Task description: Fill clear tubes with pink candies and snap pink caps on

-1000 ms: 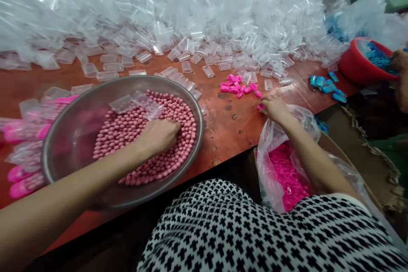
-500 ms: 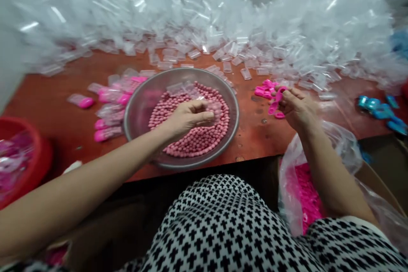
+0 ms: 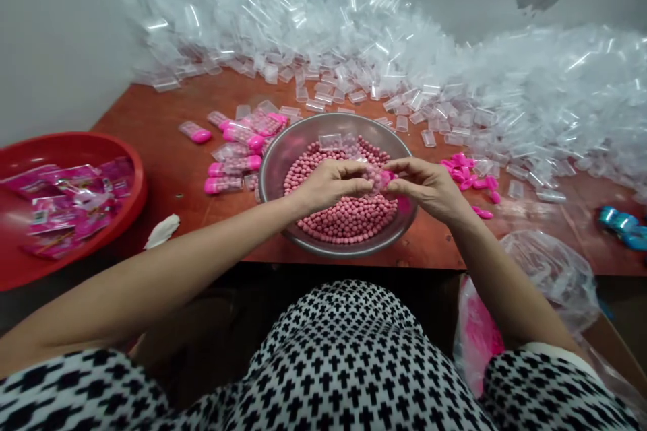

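Observation:
My left hand (image 3: 340,183) pinches a small clear plastic container (image 3: 373,176) with pink beads inside, above a metal bowl (image 3: 273,168). From the other side my right hand (image 3: 422,185) closes on a bright pink cap (image 3: 388,177) at the container's end. How far the cap sits on it is hidden by my fingers. Below both hands, the bowl holds many round pink beads (image 3: 348,222), with a few clear containers (image 3: 331,141) lying on them. Left of the bowl lies a group of bead-filled containers with pink caps (image 3: 235,166).
A big heap of clear containers (image 3: 354,34) lines the back of the red-brown table (image 3: 166,121). Loose pink caps (image 3: 462,172) lie right of the bowl, blue pieces (image 3: 624,223) farther right. A red basin (image 3: 139,182) of pink packets stands left; a plastic bag (image 3: 546,269) hangs by the table's front edge.
My right hand has come left from the loose pink caps, bringing one to the container in my left hand. The head view has swung left, showing more of the red basin.

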Motion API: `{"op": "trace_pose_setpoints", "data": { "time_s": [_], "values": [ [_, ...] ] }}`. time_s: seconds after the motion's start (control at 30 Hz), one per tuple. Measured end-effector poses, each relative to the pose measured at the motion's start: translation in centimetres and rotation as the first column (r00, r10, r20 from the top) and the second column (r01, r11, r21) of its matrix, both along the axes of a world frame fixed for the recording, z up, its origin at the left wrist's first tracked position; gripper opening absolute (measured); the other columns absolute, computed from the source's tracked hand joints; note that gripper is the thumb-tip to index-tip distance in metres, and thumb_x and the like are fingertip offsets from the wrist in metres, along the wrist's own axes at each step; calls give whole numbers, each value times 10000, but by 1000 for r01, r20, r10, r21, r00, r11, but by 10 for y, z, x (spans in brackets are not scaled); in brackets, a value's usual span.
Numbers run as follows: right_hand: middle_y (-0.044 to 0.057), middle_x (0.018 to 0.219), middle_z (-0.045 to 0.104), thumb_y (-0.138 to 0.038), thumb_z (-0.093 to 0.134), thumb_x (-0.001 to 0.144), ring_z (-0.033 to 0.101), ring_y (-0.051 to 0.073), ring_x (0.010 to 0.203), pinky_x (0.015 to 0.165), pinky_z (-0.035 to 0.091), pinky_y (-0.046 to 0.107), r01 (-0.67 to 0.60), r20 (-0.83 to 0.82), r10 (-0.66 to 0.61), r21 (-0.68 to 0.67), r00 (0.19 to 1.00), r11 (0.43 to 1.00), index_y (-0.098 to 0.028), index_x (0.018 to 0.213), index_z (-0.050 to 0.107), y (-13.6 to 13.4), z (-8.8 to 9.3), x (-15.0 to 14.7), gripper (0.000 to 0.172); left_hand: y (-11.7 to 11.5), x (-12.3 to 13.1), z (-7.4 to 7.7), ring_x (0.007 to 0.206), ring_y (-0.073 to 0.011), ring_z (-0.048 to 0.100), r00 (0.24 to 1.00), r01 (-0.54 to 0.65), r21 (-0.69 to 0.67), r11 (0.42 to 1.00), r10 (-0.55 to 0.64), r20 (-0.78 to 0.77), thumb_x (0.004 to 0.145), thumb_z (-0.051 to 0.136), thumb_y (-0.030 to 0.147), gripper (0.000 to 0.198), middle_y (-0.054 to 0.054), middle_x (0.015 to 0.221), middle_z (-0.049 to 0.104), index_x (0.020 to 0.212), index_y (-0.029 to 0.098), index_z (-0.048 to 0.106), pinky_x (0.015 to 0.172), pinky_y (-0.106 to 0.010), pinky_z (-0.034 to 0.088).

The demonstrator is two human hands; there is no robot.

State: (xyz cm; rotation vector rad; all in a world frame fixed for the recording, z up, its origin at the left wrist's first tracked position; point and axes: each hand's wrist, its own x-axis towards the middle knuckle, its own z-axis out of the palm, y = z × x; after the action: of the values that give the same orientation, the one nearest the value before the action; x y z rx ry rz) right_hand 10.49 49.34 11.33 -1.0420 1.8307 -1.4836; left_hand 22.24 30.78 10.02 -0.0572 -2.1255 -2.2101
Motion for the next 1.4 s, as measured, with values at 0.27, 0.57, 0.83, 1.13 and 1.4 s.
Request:
{"op": "trace_pose_setpoints", "data": {
  "time_s": [0.27,0.57,0.83,1.13,1.4],
  "values": [
    [27,870,744,-476,738,810,692,156,754,750,583,307,185,-194,-186,-24,963,982,-197,1029,738,-2,-4,-8,355,-18,-1,-11,878,-187,703,983,-137,-479,867,59,-173,852,675,285,175,-47,919,775,949,171,767,821,-278,510],
    [46,1070,747,-463,676,879,696,211,962,919,544,371,157,-409,-193,-119,892,980,-256,1116,721,-9,6,-3,318,-14,-6,-11,877,-186,685,997,-68,-174,982,59,-55,788,710,333,239,-41,912,758,937,154,761,819,-283,514],
    [82,1003,738,-336,561,966,686,211,899,830,553,342,-15,-791,-51,-76,610,997,-249,1149,671,-18,-6,6,230,-10,4,-13,829,-186,687,982,-170,-268,948,139,-132,824,670,331,247,-28,886,759,978,171,779,788,-273,509],
    [99,881,689,-254,475,999,655,221,813,749,555,341,-25,-899,0,-12,438,1000,-196,1204,622,-14,-17,18,259,-9,6,-15,816,-200,722,967,-221,-396,891,148,-206,823,686,299,161,-31,893,794,896,217,804,774,-275,520],
    [83,1258,701,-401,681,888,668,246,1146,1005,547,418,-11,-389,-37,-122,921,992,-259,1241,669,-15,-13,9,381,-18,-3,-14,766,-189,693,989,-145,37,989,143,48,722,790,417,342,-55,846,761,929,144,789,748,-312,557]
  ]
}}
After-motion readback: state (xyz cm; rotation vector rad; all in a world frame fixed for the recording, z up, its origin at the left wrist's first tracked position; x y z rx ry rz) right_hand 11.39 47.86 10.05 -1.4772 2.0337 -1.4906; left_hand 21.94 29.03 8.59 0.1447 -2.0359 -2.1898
